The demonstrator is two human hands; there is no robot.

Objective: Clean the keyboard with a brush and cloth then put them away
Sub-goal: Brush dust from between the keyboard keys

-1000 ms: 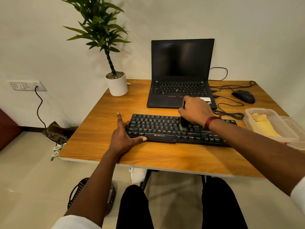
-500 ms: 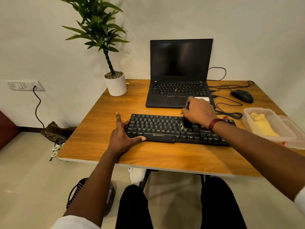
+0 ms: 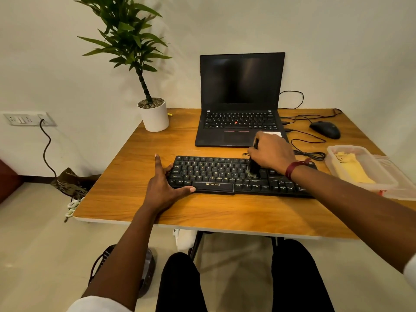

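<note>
Keyboard [image 3: 238,176] | left hand [image 3: 165,185] flat, bracing its end | right hand [image 3: 271,153] gripping brush [image 3: 254,170] on keys | risk: hard strokes slide board or dislodge keycaps

One head-worn wide-angle camera looks forward and down from close above the table [image 3: 225,212].

"ZEBRONICS" in gold on keyboard [image 3: 225,174] front edge, below spacebar.
</note>
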